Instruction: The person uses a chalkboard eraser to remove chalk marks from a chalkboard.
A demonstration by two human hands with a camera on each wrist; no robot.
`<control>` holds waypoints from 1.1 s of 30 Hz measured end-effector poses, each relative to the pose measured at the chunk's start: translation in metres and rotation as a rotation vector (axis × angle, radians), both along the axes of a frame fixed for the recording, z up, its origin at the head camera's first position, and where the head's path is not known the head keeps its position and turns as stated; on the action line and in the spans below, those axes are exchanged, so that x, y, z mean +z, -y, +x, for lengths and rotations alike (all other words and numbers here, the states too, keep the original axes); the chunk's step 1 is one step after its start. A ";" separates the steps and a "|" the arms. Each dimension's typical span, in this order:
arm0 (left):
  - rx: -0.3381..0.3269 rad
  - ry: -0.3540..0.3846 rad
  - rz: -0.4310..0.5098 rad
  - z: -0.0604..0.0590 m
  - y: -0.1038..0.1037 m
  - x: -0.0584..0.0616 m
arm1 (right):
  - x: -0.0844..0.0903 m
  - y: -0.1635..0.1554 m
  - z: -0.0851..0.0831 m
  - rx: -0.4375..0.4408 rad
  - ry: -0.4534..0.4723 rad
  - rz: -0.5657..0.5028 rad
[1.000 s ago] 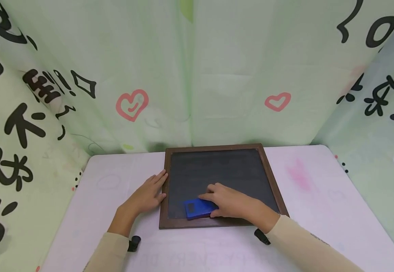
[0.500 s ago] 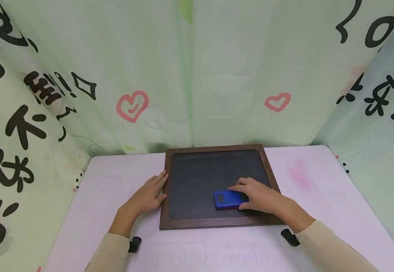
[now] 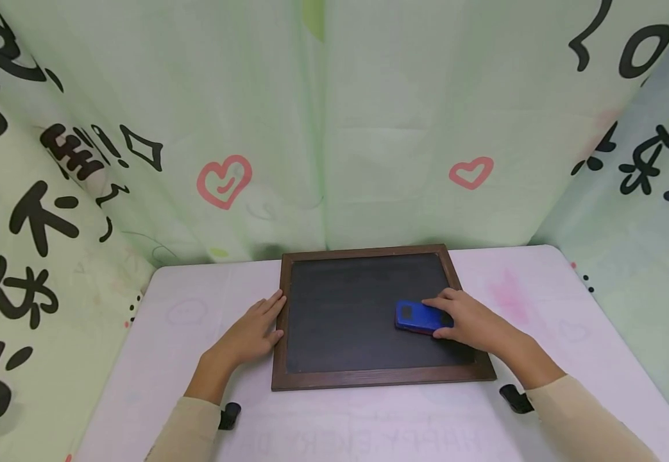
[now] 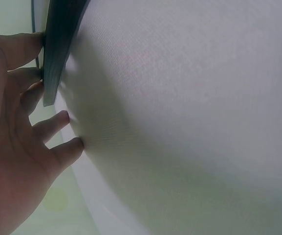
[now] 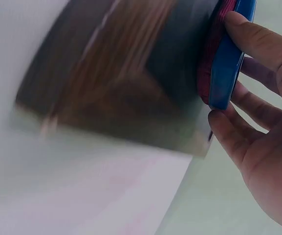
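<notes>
A small blackboard [image 3: 340,301] in a brown wooden frame [image 3: 380,377] lies on the table. On its right part is a blue board eraser [image 3: 415,316], whose dark red pad [image 5: 214,58] shows in the right wrist view. My right hand [image 3: 478,327] grips the eraser by its right end, thumb on the near side and fingers beyond. At the left edge of the frame, my left hand [image 3: 247,337] rests with fairly straight fingers. In the left wrist view the left hand [image 4: 18,132] touches the frame's side [image 4: 62,54], with two fingertips on the tabletop.
The white table [image 3: 195,295] carries a pink smudge [image 3: 509,296] at the right and faint lettering at the front. Pale green curtains [image 3: 380,128] with black characters and red hearts stand behind and on both sides. A black strap piece shows at each wrist.
My right hand has moved the eraser from the board's lower left to its right part, rightward and slightly away from me. The left hand stays at the frame's left edge.
</notes>
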State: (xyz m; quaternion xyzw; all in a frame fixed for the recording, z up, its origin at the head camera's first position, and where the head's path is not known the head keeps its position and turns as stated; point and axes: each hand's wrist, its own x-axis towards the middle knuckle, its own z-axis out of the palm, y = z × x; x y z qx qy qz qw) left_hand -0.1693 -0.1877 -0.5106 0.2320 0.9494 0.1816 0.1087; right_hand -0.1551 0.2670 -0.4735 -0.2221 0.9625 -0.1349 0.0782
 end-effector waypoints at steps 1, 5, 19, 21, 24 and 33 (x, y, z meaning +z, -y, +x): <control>0.000 0.003 0.002 0.000 0.000 0.001 | 0.000 -0.003 -0.001 -0.012 0.005 0.002; -0.004 -0.003 0.005 0.001 -0.001 0.002 | 0.001 -0.015 -0.004 -0.047 0.009 -0.019; -0.009 0.000 0.009 0.000 0.000 0.000 | -0.001 -0.016 0.000 -0.067 -0.010 -0.026; -0.008 -0.004 0.008 -0.001 0.001 0.001 | 0.001 -0.013 -0.001 -0.053 -0.024 -0.032; 0.001 -0.008 0.004 0.001 -0.001 0.001 | 0.004 -0.015 0.000 -0.045 -0.042 -0.050; 0.010 -0.010 0.002 0.001 -0.003 0.000 | 0.029 -0.028 0.001 -0.172 -0.120 -0.110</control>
